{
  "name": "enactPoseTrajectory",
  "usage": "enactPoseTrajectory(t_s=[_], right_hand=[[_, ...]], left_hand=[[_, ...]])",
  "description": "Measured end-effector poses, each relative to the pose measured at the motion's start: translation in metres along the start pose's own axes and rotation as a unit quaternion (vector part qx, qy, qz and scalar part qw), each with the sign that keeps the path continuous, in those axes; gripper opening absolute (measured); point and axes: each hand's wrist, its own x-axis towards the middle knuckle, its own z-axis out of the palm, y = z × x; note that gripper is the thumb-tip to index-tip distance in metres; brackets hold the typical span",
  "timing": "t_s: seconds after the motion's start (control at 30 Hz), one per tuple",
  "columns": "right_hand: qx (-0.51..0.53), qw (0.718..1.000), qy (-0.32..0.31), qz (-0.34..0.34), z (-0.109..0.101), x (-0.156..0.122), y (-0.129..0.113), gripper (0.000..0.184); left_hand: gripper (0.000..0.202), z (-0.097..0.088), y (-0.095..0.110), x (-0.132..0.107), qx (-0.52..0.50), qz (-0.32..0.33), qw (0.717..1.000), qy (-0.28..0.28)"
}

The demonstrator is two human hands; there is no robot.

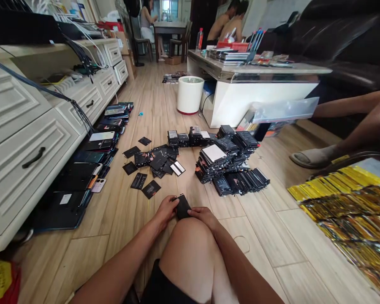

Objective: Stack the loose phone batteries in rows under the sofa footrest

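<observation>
**My hands grip a small black pack above my bare knee**

My left hand (pixel 166 211) and right hand (pixel 202 216) sit at lower centre of the frame, just above my bare knee (pixel 190 253). Between them is a black rectangular pack (pixel 183 207). My fingers (pixel 176 201) are closed around its sides, gripping it from both edges.

Just ahead on the wooden floor (pixel 259 236), a heap of similar black packs (pixel 228 162) fills the centre of the frame. To its left lie scattered black cards (pixel 147 171). Smartphones (pixel 101 141) line the floor along a white drawer cabinet (pixel 19 169) on the left. At lower right, rows of gold foil packets (pixel 345 211) lie on a flat sheet. At right, another person's sandalled foot (pixel 313 157) rests on the floor. Up ahead stand a white bin (pixel 190 95) and a low table whose surface (pixel 256 67) carries stacks of packs and a red bottle (pixel 199 39). Two people (pixel 229 23) stand beyond it.
</observation>
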Motion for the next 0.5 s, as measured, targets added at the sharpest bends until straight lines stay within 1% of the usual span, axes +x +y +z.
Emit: enactPoseTrajectory(t_s=[0.03,0.07,0.1,0.13,0.17,0.2,0.23,0.27,0.33,0.4,0.43,0.47,0.5], right_hand=[[-0.019,1.000,0.004,0.003,-0.001,0.004,0.004,0.055],[-0.035,0.999,0.008,0.003,-0.002,0.007,0.007,0.053],[-0.047,0.999,0.009,0.003,-0.002,0.010,0.010,0.052],[-0.055,0.998,0.008,0.004,-0.002,0.012,0.012,0.050],[-0.057,0.998,0.006,0.004,-0.002,0.013,0.013,0.048],[-0.053,0.999,0.003,0.001,-0.002,0.014,0.015,0.047],[-0.043,0.999,0.005,-0.007,-0.002,0.014,0.016,0.048],[-0.029,0.999,0.010,-0.019,-0.002,0.015,0.017,0.050],[0.000,0.999,0.018,-0.048,-0.002,0.016,0.020,0.058],[0.025,0.998,0.011,-0.063,-0.003,0.018,0.022,0.065],[0.032,0.997,0.006,-0.063,-0.004,0.019,0.024,0.066],[0.034,0.998,0.003,-0.060,-0.004,0.020,0.025,0.067],[0.034,0.998,0.003,-0.058,-0.005,0.021,0.026,0.067]], left_hand=[[0.043,-0.013,0.000,0.002,0.046,0.011,0.998,0.032],[0.036,-0.026,0.004,0.004,0.098,0.036,0.993,0.060],[0.029,-0.039,0.011,0.007,0.158,0.074,0.981,0.085],[0.022,-0.050,0.020,0.012,0.229,0.120,0.960,0.108],[0.015,-0.060,0.032,0.017,0.313,0.168,0.926,0.130],[0.012,-0.066,0.045,0.024,0.392,0.207,0.884,0.148],[0.013,-0.069,0.058,0.033,0.456,0.231,0.844,0.163],[0.018,-0.069,0.072,0.042,0.501,0.242,0.812,0.177],[0.036,-0.062,0.095,0.062,0.566,0.244,0.760,0.205],[0.054,-0.050,0.113,0.082,0.614,0.239,0.721,0.216],[0.058,-0.045,0.119,0.091,0.628,0.232,0.712,0.212],[0.058,-0.040,0.124,0.099,0.634,0.224,0.712,0.203],[0.055,-0.037,0.128,0.106,0.634,0.217,0.718,0.191]])
